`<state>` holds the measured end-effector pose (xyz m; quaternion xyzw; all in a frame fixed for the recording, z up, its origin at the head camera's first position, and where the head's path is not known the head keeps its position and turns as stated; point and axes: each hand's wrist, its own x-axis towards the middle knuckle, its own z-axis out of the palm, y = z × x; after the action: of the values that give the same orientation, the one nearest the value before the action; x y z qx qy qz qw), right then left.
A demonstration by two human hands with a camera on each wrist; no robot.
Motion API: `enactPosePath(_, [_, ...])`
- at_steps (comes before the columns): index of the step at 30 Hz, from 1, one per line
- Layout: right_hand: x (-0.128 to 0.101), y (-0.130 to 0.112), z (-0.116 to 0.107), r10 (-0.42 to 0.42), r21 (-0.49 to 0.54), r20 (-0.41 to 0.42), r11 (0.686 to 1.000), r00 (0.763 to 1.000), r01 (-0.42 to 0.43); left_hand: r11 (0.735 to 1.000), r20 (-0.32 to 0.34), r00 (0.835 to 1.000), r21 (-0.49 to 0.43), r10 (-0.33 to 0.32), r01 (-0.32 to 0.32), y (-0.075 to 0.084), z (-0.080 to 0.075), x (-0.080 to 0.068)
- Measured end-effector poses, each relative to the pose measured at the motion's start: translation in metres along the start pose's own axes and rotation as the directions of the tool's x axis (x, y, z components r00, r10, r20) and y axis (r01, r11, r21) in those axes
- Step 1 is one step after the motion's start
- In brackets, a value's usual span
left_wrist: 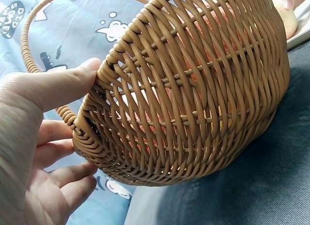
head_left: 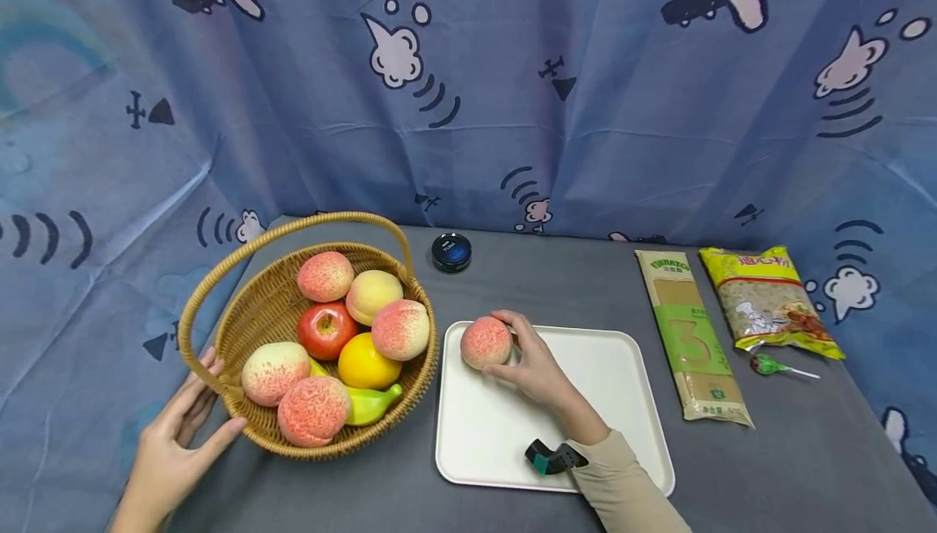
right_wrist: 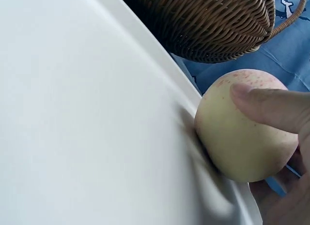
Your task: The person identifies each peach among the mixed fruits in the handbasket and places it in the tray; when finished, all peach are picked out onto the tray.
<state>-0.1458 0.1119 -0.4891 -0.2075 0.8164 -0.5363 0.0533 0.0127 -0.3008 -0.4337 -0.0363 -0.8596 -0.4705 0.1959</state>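
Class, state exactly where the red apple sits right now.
In the head view the red apple lies inside the wicker basket at table left, ringed by peaches, just above the orange.

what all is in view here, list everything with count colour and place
basket: 1, tan wicker with hoop handle, left on the table
peaches in basket: 5, pink and cream, heaped in the basket
apple: 1, red, middle of the basket
orange: 1, yellow-orange, front of the basket
banana: 1, yellow-green, low in the basket
tray: 1, white, centre of the table
peach: 1, pink and cream, on the tray's far left corner
tin: 1, black and blue, behind the tray
pasta pack: 1, green and tan, right of the tray
macaroni bag: 1, yellow, far right
lollipop: 1, green, before the bag
table: 1, grey
curtain: 1, blue with cartoon prints, behind
left hand: touches the basket's left side
right hand: holds the peach
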Motion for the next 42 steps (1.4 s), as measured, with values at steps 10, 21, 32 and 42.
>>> enactPosePath(10, [-0.004,-0.027,-0.007,0.04,-0.022,0.073,0.999,0.996,-0.039,1.0,0.002,1.0,-0.014,-0.01,0.01,-0.002,0.0,0.0])
enactPosePath(21, [0.009,-0.045,-0.018,-0.167,-0.091,0.08,0.98,0.983,0.175,0.999,0.01,1.0,-0.047,-0.004,0.005,0.001,0.0,0.001])
enactPosePath(32, [0.049,-0.1,-0.002,-0.312,-0.068,0.313,0.935,0.897,0.349,1.0,0.009,1.0,-0.004,0.005,-0.005,0.0,-0.001,0.002])
enactPosePath(42, [0.091,-0.131,0.013,-0.248,-0.198,0.598,0.876,0.762,0.441,1.0,0.009,1.0,-0.001,0.011,-0.011,0.002,-0.001,0.002])
